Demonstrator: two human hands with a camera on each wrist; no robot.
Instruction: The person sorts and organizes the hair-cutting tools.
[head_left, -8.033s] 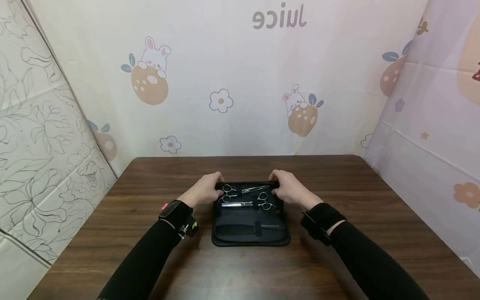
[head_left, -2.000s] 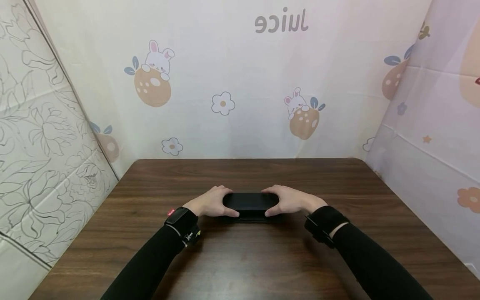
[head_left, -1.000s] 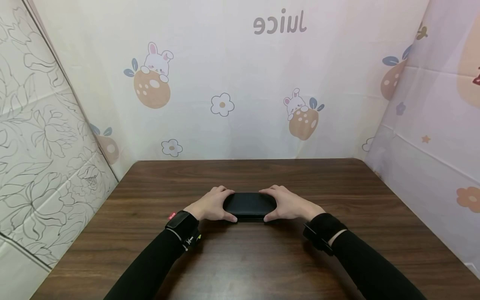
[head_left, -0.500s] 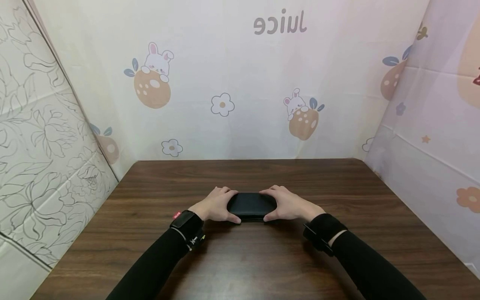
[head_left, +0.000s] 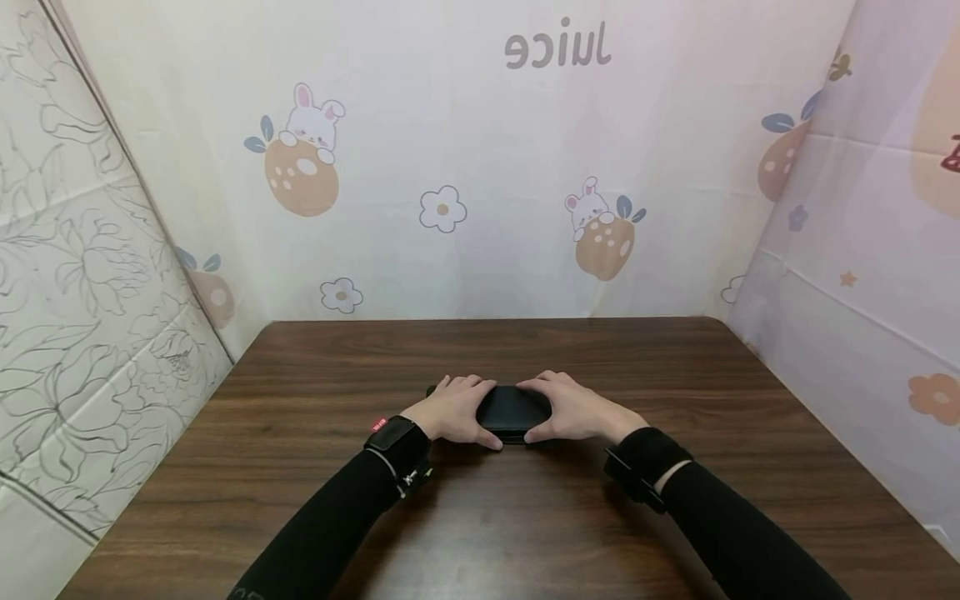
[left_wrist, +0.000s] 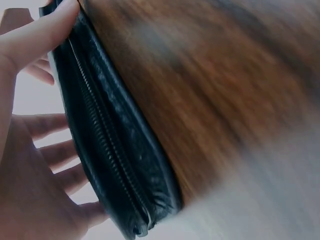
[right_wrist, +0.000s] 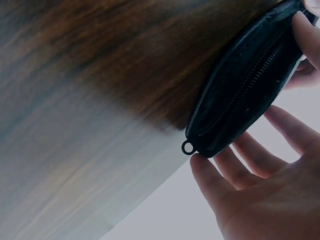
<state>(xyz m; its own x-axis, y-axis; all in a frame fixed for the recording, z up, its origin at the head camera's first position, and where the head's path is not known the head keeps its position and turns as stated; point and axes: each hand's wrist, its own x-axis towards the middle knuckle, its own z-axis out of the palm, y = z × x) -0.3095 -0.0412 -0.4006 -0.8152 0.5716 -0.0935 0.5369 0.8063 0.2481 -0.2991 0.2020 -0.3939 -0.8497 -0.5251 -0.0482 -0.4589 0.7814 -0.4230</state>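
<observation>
A black leather-look scissors case (head_left: 512,408) lies folded over on the wooden table, between both hands. My left hand (head_left: 457,408) spans it from front to back, thumb on the near edge and fingers over the far side. A corner of the case peeks out left of that hand. At the other end, my right hand (head_left: 581,406) grips it the same way. In the left wrist view, zip teeth (left_wrist: 100,125) run along the side of the case. A small ring (right_wrist: 188,147) hangs at its end in the right wrist view. The contents are hidden inside.
The brown wooden table (head_left: 480,517) stretches around the case on all sides. Behind it hangs a pale curtain (head_left: 487,125) with rabbit and fruit prints. More patterned cloth hangs to the left and right.
Eight seconds ago the case lay unfolded, showing scissors in its loops; by two seconds ago it was folded. Since then my left hand has slid right along it, while the right has hardly moved.
</observation>
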